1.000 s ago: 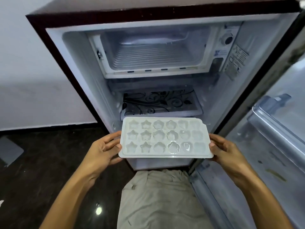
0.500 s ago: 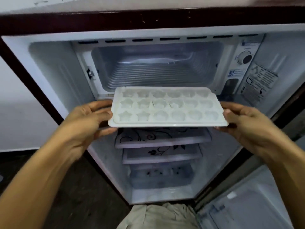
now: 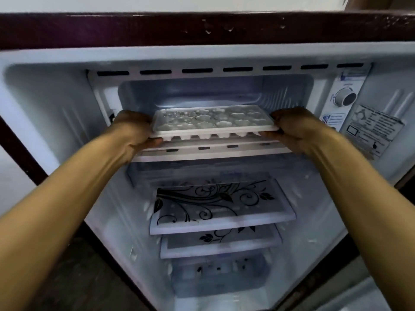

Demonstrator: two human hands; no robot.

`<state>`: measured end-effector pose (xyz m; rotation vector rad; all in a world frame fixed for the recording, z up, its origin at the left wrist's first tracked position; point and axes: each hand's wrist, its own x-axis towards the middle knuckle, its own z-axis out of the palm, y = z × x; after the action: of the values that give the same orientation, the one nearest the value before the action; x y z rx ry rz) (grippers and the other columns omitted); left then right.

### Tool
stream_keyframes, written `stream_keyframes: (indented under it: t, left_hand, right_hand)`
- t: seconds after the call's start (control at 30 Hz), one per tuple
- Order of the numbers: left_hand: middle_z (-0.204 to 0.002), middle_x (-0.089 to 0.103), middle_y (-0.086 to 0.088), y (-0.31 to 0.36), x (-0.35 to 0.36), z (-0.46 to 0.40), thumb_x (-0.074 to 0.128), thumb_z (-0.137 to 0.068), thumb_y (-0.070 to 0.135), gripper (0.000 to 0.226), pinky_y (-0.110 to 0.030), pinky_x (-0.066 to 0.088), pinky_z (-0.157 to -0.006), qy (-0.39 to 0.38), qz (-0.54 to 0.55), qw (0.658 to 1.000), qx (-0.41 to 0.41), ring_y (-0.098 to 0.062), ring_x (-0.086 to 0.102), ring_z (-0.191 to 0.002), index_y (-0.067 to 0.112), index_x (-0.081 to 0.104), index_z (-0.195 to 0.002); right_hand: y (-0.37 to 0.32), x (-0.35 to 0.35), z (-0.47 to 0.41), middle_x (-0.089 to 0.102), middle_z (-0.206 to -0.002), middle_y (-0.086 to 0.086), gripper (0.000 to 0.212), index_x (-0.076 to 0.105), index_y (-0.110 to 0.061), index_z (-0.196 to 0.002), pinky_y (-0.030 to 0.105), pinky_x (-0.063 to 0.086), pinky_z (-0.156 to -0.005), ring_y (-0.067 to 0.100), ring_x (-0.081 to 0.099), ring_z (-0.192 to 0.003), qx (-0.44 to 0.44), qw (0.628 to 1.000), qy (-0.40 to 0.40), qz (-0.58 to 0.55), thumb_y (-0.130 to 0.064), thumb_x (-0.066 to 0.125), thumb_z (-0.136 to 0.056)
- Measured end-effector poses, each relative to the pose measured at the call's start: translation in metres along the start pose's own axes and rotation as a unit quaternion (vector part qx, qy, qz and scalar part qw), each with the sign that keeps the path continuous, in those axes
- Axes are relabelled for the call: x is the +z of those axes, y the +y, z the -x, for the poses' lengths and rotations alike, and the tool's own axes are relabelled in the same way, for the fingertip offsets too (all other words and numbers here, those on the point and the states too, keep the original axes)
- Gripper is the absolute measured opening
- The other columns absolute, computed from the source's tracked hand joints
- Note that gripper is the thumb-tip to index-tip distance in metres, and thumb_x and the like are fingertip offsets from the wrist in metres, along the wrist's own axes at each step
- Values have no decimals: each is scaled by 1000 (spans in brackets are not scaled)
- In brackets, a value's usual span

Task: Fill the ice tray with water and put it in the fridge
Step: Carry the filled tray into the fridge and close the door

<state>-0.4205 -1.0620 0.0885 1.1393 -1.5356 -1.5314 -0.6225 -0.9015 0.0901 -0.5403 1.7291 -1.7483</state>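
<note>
Ice tray (image 3: 213,120) now entering freezer (image 3: 215,90).

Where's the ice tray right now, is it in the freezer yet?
In the head view the ice tray sits centre frame at the mouth of the freezer compartment, held level by its ends between the left hand and right hand, above the compartment's front lip.

White ice tray (image 3: 213,121); shelf (image 3: 220,205) w/ black floral swirls.
</note>
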Motion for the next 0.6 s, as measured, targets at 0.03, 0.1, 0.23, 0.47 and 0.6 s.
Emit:
stream_keyframes:
  t: [0.03,0.1,0.23,0.47,0.6]
  left_hand:
    - [-87,62,-5,0,2,-6,50,-91,-8,26,-32,58,-61,-1,-9,1000,7,-21,63,-77,12,58,-76]
    - [-90,60,-3,-1,9,-16,50,-92,-4,24,-26,56,-55,-6,-19,1000,18,-18,61,-76,13,57,-77]
    - [-109,58,-1,-5,19,-31,43,-96,-3,24,-23,53,-47,6,-19,1000,12,-18,58,-90,8,56,-113]
    - [-142,46,-7,-16,25,-55,39,-97,-8,36,-25,55,-52,22,-52,998,19,-18,55,-88,3,47,-130]
    - [-139,45,-9,-19,29,-62,36,-98,-6,37,-24,55,-55,32,-31,999,21,-23,52,-99,5,43,-133]
  right_hand:
    - [0,2,-5,63,-74,3,28,59,-8,-74,23,56,-53,11,62,-65,1,1000,-2,-1,4,45,-95]
    - [1,7,-16,62,-76,3,24,59,-8,-77,21,56,-52,11,61,-67,8,1000,-4,-12,2,47,-95]
    - [1,11,-37,61,-80,6,13,60,-2,-86,21,56,-50,13,61,-69,28,999,9,-16,0,50,-95]
    - [12,13,-60,61,-88,8,19,57,-1,-113,25,57,-50,17,61,-74,33,999,28,-15,-3,47,-97]
    - [13,13,-71,58,-120,11,30,54,-5,-125,22,52,-41,22,59,-91,29,998,53,0,-8,52,-95]
